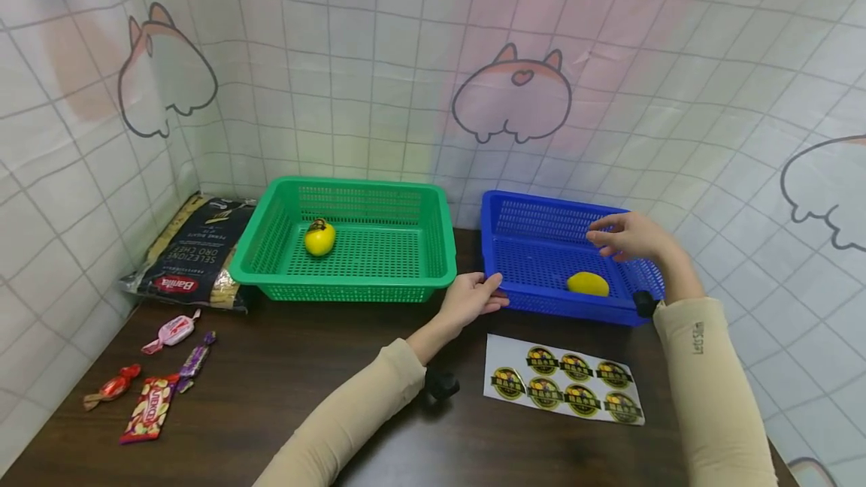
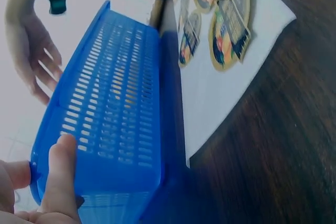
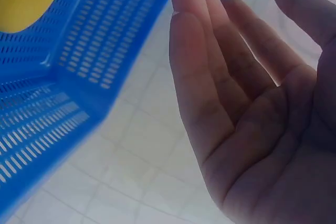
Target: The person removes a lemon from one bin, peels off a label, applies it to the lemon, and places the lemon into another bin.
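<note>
Dark bench [image 1: 284,344], blue basket [image 1: 561,303] held at one corner

Nearest on the bench, at the left, lie four wrapped sweets [image 1: 150,409], well apart from the baskets. To the right, a sticker sheet [image 1: 563,382] lies flat just in front of the blue basket; a slide toward the person could drag the base across it, so a slight lift would be safer.

The left hand [image 1: 471,299] pinches the basket's near left corner, thumb at the rim and a finger along the outer wall. That hold looks sound for steadying, but one corner alone might let the basket swing or tip; a matching grip at the right end would balance it.

Inside, right of the middle and close to the near wall, lies what looks like a lemon [image 1: 588,284]. It could well roll, so level, slow handling suits.

The right hand [image 1: 629,235] is by the basket's right end, its fingers loosely parted and holding nothing; how high it is cannot be told.

Farther left, the green basket [image 1: 345,292] holds a yellow fruit [image 1: 320,237], with a pasta bag [image 1: 196,254] beside it. Behind hangs a checked curtain [image 1: 365,58].
</note>
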Demonstrator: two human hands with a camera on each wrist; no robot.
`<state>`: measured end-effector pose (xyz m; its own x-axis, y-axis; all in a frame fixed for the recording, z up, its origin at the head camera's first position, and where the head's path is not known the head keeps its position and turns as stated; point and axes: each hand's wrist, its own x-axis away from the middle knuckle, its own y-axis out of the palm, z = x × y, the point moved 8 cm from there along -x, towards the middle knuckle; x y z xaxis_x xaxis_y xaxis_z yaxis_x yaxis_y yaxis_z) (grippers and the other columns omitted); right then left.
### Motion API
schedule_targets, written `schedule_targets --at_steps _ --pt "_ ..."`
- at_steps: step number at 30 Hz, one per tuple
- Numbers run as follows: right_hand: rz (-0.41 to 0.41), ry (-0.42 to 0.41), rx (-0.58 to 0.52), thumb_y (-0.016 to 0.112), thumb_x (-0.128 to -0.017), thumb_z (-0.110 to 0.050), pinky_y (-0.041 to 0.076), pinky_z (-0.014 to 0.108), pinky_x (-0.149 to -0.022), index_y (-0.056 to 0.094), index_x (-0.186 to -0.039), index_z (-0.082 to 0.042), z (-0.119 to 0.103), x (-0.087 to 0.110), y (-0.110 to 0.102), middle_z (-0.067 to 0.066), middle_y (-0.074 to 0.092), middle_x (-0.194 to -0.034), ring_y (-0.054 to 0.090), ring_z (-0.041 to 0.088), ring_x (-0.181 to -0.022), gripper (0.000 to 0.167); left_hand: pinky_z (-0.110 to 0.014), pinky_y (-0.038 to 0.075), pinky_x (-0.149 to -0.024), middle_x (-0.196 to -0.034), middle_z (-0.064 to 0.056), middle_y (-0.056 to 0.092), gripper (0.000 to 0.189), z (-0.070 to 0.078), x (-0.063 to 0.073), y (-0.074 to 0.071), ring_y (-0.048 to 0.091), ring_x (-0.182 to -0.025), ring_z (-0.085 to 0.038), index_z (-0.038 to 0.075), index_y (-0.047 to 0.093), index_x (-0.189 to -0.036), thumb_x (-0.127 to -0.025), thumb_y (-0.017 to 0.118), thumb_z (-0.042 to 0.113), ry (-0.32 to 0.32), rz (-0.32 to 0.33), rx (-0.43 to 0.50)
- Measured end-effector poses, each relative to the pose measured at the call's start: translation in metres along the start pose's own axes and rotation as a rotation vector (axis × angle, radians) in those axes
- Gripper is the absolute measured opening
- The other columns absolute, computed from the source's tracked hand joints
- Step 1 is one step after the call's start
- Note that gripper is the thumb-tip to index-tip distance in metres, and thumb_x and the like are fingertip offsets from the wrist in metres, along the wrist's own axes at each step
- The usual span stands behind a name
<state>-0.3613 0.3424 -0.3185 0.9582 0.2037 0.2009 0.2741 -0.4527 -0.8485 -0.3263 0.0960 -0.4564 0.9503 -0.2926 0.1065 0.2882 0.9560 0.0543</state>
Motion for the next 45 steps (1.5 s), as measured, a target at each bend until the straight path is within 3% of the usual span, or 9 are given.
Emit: schedule_targets --at_steps 8,13,18,25,31,34,38,41,45 --pt "-0.085 0.102 -0.022 0.051 -0.104 -0.038 0.054 0.049 -0.101 0.045 -0.145 0.003 0.018 -0.031 0.001 0.028 0.057 -0.134 0.066 0.02 -0.102 0.058 -0.021 0.06 -0.08 -0.113 -0.018 0.074 0.038 0.004 0.002 0.004 0.076 -0.097 -0.02 -0.004 0.058 -0.129 -0.104 0.053 0.025 0.03 0.008 0.019" --pt "-0.095 0.21 -0.07 0.054 -0.103 -0.033 0.053 0.047 -0.103 0.044 -0.144 0.005 0.034 -0.045 0.006 0.029 0.054 -0.139 0.06 0.037 -0.119 0.057 -0.022 0.06 -0.081 -0.116 -0.02 0.073 0.047 0.005 0.002 0.005 0.076 -0.098 -0.021 -0.002 0.048 -0.142 -0.103 0.054 0.024 0.018 0.019 0.067" --pt "-0.12 0.287 -0.075 0.055 -0.102 -0.032 0.05 0.051 -0.107 0.046 -0.142 0.007 0.051 -0.054 0.022 0.032 0.046 -0.146 0.05 0.046 -0.132 0.056 -0.021 0.06 -0.08 -0.117 -0.02 0.072 0.049 0.003 0.003 0.006 0.076 -0.096 -0.02 -0.001 0.045 -0.145 -0.103 0.055 0.023 0.002 0.036 0.102" --pt "-0.128 0.425 0.01 0.063 -0.095 -0.04 0.056 0.049 -0.092 0.048 -0.138 0.008 0.08 -0.058 0.036 0.032 0.053 -0.139 0.058 0.044 -0.123 0.066 -0.023 0.06 -0.082 -0.127 -0.023 0.066 0.06 -0.003 0.004 0.006 0.075 -0.1 -0.026 -0.001 0.031 -0.152 -0.102 0.056 0.02 -0.017 0.051 0.157" --pt "-0.18 0.461 0.08 0.07 -0.089 -0.045 0.056 0.044 -0.082 0.056 -0.133 0.004 0.084 -0.06 0.037 0.027 0.062 -0.131 0.063 0.039 -0.113 0.067 -0.023 0.06 -0.083 -0.125 -0.022 0.067 0.053 0.001 0.003 0.005 0.076 -0.099 -0.025 0.0 0.036 -0.148 -0.102 0.056 0.02 -0.004 0.055 0.161" --pt "-0.206 0.509 0.066 0.076 -0.084 -0.045 0.056 0.045 -0.084 0.06 -0.13 0.005 0.081 -0.057 0.04 0.026 0.063 -0.131 0.06 0.039 -0.113 0.069 -0.024 0.06 -0.083 -0.125 -0.022 0.067 0.051 0.002 0.003 0.004 0.076 -0.097 -0.023 0.001 0.037 -0.147 -0.103 0.055 0.02 -0.006 0.056 0.16" --pt "-0.181 0.624 -0.009 0.084 -0.078 -0.039 0.056 0.047 -0.089 0.06 -0.128 0.005 0.085 -0.054 0.046 0.027 0.059 -0.134 0.056 0.039 -0.113 0.071 -0.024 0.06 -0.082 -0.124 -0.022 0.068 0.05 0.001 0.004 0.004 0.076 -0.096 -0.023 0.0 0.038 -0.146 -0.103 0.055 0.019 -0.012 0.061 0.17" --pt "-0.149 0.696 0.001 0.087 -0.075 -0.034 0.057 0.046 -0.086 0.062 -0.123 0.005 0.092 -0.055 0.049 0.027 0.06 -0.13 0.057 0.036 -0.107 0.067 -0.024 0.06 -0.082 -0.122 -0.022 0.069 0.05 0.0 0.005 0.005 0.076 -0.095 -0.022 -0.001 0.039 -0.145 -0.102 0.056 0.018 -0.012 0.067 0.169" --pt "-0.132 0.695 0.087 0.087 -0.075 -0.032 0.06 0.043 -0.078 0.065 -0.115 0.006 0.096 -0.057 0.048 0.026 0.064 -0.116 0.06 0.033 -0.097 0.06 -0.024 0.06 -0.082 -0.123 -0.022 0.069 0.051 0.002 0.005 0.006 0.076 -0.095 -0.023 -0.001 0.039 -0.146 -0.102 0.056 0.019 -0.007 0.082 0.161"
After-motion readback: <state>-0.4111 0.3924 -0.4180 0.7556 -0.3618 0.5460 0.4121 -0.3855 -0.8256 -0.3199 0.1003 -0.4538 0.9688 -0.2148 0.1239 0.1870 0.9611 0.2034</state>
